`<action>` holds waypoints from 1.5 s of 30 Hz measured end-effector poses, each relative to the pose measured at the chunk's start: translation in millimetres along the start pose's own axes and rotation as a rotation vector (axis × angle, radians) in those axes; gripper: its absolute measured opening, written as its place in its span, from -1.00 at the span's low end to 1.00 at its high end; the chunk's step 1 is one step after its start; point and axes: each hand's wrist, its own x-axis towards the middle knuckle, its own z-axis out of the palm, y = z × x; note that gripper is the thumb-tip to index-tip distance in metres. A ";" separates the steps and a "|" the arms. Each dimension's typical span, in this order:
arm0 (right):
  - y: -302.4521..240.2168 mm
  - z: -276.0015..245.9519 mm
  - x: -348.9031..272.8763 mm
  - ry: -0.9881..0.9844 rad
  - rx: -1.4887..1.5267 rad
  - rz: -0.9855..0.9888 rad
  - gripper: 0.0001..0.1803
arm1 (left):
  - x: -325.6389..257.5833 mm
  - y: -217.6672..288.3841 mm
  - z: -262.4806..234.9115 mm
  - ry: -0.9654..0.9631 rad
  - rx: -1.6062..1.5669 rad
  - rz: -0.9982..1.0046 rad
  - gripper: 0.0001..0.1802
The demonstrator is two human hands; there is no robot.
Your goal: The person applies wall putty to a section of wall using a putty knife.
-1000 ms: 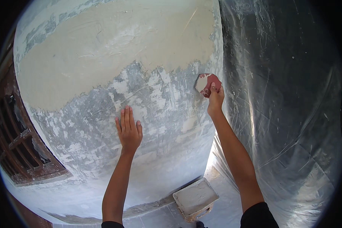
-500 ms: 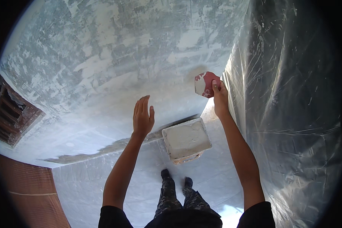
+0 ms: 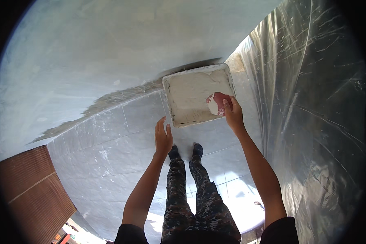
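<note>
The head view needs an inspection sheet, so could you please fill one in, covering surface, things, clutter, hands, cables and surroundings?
Surface: grey tiled floor, with pale marks and bright light patches.
Things: red scraper, pale residue on it; tray of pale paste beside the wall.
Clutter: small dark object at lower right, kind unclear.
Hands: right hand grips the scraper over the tray's near right corner; left hand is empty, near the tray's left corner.
Cables: nothing seen.
Surroundings: plastic sheet at right; brown ribbed panel at lower left.
</note>
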 end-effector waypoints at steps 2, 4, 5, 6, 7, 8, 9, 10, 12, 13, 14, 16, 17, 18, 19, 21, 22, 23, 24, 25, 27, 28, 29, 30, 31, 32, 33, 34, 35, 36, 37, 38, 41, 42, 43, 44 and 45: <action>16.6 14.2 -5.0 -0.032 -0.049 -0.039 -0.73 | -8.4 -26.1 16.8 -0.018 -0.026 -0.045 -0.61; 30.8 27.5 -11.4 -0.057 -0.104 -0.074 -0.74 | -16.8 -45.8 29.6 -0.045 -0.060 -0.087 -0.59; 37.9 34.4 -11.2 -0.066 -0.154 -0.087 -0.76 | -18.5 -52.5 35.6 -0.053 -0.061 -0.094 -0.57; 44.0 41.2 -11.0 -0.075 -0.203 -0.102 -0.78 | -19.3 -58.8 41.1 -0.060 -0.062 -0.100 -0.55; 49.2 47.7 -11.1 -0.086 -0.208 -0.091 -0.78 | -19.1 -64.3 46.9 -0.067 -0.063 -0.114 -0.55; 53.5 53.9 -10.9 -0.076 -0.235 -0.122 -0.81 | -18.3 -69.1 54.4 -0.069 -0.083 -0.118 -0.52; 55.5 61.1 -10.8 -0.066 -0.256 -0.154 -0.84 | -16.1 -73.7 56.7 -0.070 -0.096 -0.121 -0.49; 56.9 66.4 -9.7 -0.077 -0.254 -0.146 -0.84 | -13.0 -77.7 59.1 -0.073 -0.091 -0.134 -0.49; 58.0 70.4 -6.0 -0.090 -0.318 -0.258 -0.85 | -4.6 -80.8 66.9 -0.085 -0.121 -0.145 -0.44; 59.5 72.6 -4.6 -0.097 -0.322 -0.252 -0.85 | 0.1 -82.3 69.6 -0.088 -0.123 -0.153 -0.44; 60.2 75.7 -4.0 -0.100 -0.366 -0.331 -0.83 | 3.5 -85.7 71.2 -0.092 -0.104 -0.134 -0.44; 62.3 82.2 -2.9 -0.107 -0.411 -0.407 -0.81 | 9.3 -89.6 73.8 -0.100 -0.085 -0.120 -0.43; 63.1 85.2 -1.7 -0.104 -0.447 -0.443 -0.82 | 12.0 -91.3 77.0 -0.094 -0.092 -0.084 -0.44; 63.0 87.7 -1.8 -0.101 -0.482 -0.480 -0.81 | 13.1 -92.2 79.2 -0.088 -0.099 -0.047 -0.45; 62.2 90.3 -2.9 -0.103 -0.486 -0.478 -0.81 | 13.0 -92.3 80.9 -0.090 -0.102 -0.049 -0.45; 60.4 93.8 -4.0 -0.088 -0.543 -0.556 -0.78 | 13.1 -90.3 85.0 -0.068 -0.125 -0.039 -0.46; 61.4 94.3 -4.8 -0.089 -0.546 -0.555 -0.78 | 12.9 -89.3 85.9 -0.069 -0.128 -0.040 -0.46; 62.4 94.7 -6.0 -0.109 -0.555 -0.554 -0.75 | 12.5 -89.0 86.3 -0.065 -0.133 -0.042 -0.46; 63.3 95.1 -7.3 -0.130 -0.565 -0.552 -0.73 | 12.1 -88.6 86.3 -0.060 -0.138 -0.045 -0.46; 64.9 95.1 -8.3 -0.129 -0.566 -0.553 -0.73 | 11.7 -88.2 86.3 -0.060 -0.139 -0.044 -0.46; 67.5 93.0 -10.0 -0.167 -0.592 -0.576 -0.70 | 11.3 -87.2 86.6 -0.054 -0.151 -0.040 -0.46; 68.0 90.9 -11.6 -0.166 -0.594 -0.578 -0.70 | 11.2 -86.7 86.6 -0.053 -0.153 -0.039 -0.46; 68.0 89.7 -14.0 -0.199 -0.582 -0.584 -0.70 | 11.3 -87.3 85.5 -0.058 -0.144 -0.040 -0.46; 67.9 88.4 -16.2 -0.231 -0.570 -0.590 -0.70 | 11.3 -87.7 84.7 -0.063 -0.135 -0.041 -0.46; 67.9 87.2 -17.7 -0.231 -0.570 -0.591 -0.70 | 11.3 -88.0 84.1 -0.062 -0.135 -0.041 -0.46; 67.7 85.5 -18.8 -0.232 -0.561 -0.593 -0.70 | 11.3 -87.7 83.8 -0.074 -0.129 -0.048 -0.46; 67.4 84.1 -20.2 -0.234 -0.552 -0.594 -0.71 | 11.3 -87.5 83.6 -0.086 -0.123 -0.055 -0.46; 67.3 83.0 -22.2 -0.234 -0.552 -0.595 -0.71 | 11.4 -87.5 83.1 -0.085 -0.124 -0.055 -0.46; 67.1 81.8 -24.2 -0.265 -0.543 -0.584 -0.71 | 11.4 -87.5 82.8 -0.079 -0.134 -0.053 -0.46; 67.0 80.9 -25.4 -0.297 -0.534 -0.574 -0.72 | 11.4 -87.4 82.4 -0.072 -0.144 -0.051 -0.46; 66.3 79.8 -25.6 -0.297 -0.534 -0.575 -0.72 | 11.3 -87.3 82.1 -0.071 -0.144 -0.051 -0.46; 65.1 77.7 -25.5 -0.327 -0.537 -0.575 -0.72 | 11.2 -86.2 82.4 -0.071 -0.145 -0.055 -0.46; 64.1 74.6 -21.6 -0.378 -0.532 -0.579 -0.76 | 10.7 -83.7 81.4 -0.080 -0.148 -0.069 -0.47; 64.0 74.4 -18.9 -0.399 -0.522 -0.583 -0.79 | 10.9 -83.4 80.7 -0.089 -0.148 -0.080 -0.47; 63.4 74.1 -15.0 -0.398 -0.521 -0.585 -0.79 | 11.5 -83.0 80.1 -0.088 -0.148 -0.079 -0.47; 63.6 73.4 -10.3 -0.465 -0.527 -0.564 -0.80 | 11.4 -83.4 80.8 -0.084 -0.142 -0.070 -0.47; 63.4 72.9 -5.5 -0.531 -0.532 -0.544 -0.81 | 11.3 -83.8 81.5 -0.081 -0.136 -0.061 -0.47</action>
